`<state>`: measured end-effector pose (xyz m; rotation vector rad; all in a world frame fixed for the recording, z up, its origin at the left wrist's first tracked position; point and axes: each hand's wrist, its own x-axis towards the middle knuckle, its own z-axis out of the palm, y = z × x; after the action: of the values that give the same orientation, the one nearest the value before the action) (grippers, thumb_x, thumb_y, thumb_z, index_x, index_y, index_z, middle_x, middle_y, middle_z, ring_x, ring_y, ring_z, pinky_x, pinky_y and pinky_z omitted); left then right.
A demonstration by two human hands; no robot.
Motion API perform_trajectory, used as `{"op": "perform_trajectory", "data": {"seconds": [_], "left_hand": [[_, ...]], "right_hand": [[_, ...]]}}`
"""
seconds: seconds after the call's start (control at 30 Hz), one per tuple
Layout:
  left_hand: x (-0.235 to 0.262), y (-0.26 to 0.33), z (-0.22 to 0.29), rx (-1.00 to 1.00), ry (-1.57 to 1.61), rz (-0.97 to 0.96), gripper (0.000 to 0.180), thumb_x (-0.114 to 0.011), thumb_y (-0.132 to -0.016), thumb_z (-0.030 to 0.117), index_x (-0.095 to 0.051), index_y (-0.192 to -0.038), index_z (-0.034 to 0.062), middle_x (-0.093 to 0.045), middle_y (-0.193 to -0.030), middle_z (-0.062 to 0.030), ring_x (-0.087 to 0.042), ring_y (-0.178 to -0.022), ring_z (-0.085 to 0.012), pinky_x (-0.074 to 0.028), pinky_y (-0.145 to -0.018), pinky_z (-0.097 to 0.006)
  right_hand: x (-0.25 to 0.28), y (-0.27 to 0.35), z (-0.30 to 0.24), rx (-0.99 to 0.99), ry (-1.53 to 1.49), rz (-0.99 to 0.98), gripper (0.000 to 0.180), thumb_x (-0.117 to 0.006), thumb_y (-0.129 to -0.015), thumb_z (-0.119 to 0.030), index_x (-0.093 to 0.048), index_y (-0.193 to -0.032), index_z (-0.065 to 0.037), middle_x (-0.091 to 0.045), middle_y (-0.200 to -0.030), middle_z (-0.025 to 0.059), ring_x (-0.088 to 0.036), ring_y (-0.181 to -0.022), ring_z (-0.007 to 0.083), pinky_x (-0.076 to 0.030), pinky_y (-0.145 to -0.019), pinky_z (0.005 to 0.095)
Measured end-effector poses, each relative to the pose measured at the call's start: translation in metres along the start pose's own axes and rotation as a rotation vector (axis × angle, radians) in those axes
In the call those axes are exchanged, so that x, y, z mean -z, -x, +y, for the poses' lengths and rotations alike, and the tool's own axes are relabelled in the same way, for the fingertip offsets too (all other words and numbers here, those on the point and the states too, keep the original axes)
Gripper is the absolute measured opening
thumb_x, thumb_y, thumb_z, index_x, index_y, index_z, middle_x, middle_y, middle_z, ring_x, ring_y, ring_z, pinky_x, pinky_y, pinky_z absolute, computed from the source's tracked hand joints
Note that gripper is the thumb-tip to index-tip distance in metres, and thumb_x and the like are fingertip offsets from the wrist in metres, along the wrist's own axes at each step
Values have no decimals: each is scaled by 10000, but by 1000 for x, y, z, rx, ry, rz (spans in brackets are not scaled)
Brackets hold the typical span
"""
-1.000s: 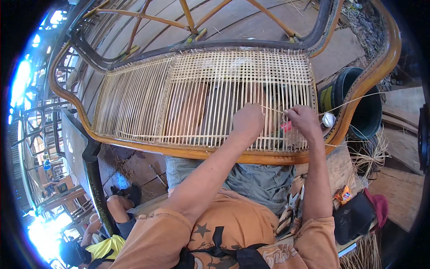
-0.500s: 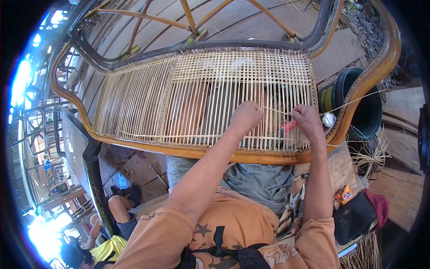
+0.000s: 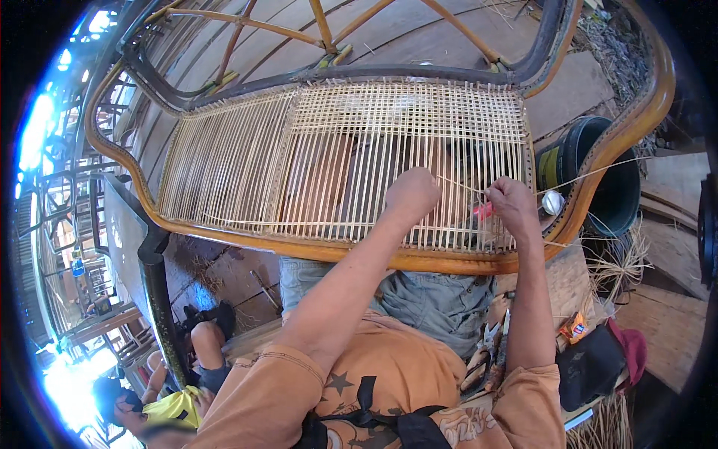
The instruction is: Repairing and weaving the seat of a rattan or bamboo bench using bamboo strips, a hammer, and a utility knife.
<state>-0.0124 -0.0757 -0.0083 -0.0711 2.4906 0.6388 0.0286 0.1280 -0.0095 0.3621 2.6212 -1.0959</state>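
Observation:
A long woven rattan panel (image 3: 407, 105) sits in a curved brown rattan frame (image 3: 321, 248) over my lap. Its far right part has a tight crosswise weave; elsewhere mostly lengthwise strands show. My left hand (image 3: 413, 191) is closed over the open strands right of the middle, pinching a thin cane strip (image 3: 462, 185). My right hand (image 3: 513, 205), also closed, grips the same strip near the panel's right edge. Between my hands the strip runs roughly crosswise, and its tail trails right over the frame. A red object (image 3: 483, 211) shows beside my right hand, partly covered.
A dark green bucket (image 3: 617, 176) stands beyond the frame's right side, near a white round item (image 3: 553, 201). Loose cane strips (image 3: 621, 258) hang below it. Cutters (image 3: 490, 337), an orange packet (image 3: 574, 328) and a black bag (image 3: 591, 365) lie at lower right. Another person (image 3: 168, 408) sits at lower left.
My hands keep nearly the same place and grip on the strip. The view has shifted slightly. At lower left, the other person has moved a little.

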Motion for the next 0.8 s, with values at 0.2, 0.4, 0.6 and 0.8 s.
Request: {"op": "perform_trajectory", "data": {"seconds": [0.2,0.4,0.6,0.8], "left_hand": [[0,-1,-5,-104,114,49,215,-532,-807,177,-651,-750,7,-657,-807,-227,-647,-781,-374,-519,-728,-456],[-10,15,-6,-155,-163,226,180,-551,-826,177,-661,-812,36,-660,-832,-199,-637,-713,-358,-523,-695,-450],[3,-4,-19,-45,184,-17,183,-537,-790,151,-621,-699,17,-589,-579,-119,-575,-498,-247,-479,-530,-381],[-5,4,-22,-201,101,210,199,-538,-805,145,-638,-691,16,-621,-636,-173,-629,-630,-319,-504,-635,-432]], "right_hand": [[-4,-2,-3,5,-28,-13,258,-623,-852,-263,-635,-779,-16,-583,-610,84,-559,-566,194,-437,-569,344],[10,-1,-17,-109,32,-91,258,-628,-852,-259,-643,-779,-12,-569,-593,70,-524,-534,179,-425,-560,337],[5,-3,2,-48,-94,-114,257,-633,-847,-244,-643,-766,0,-578,-606,58,-525,-544,150,-424,-556,326],[-4,-2,-15,23,159,-22,272,-625,-859,-249,-641,-761,4,-569,-595,56,-517,-528,143,-420,-535,333]]}}
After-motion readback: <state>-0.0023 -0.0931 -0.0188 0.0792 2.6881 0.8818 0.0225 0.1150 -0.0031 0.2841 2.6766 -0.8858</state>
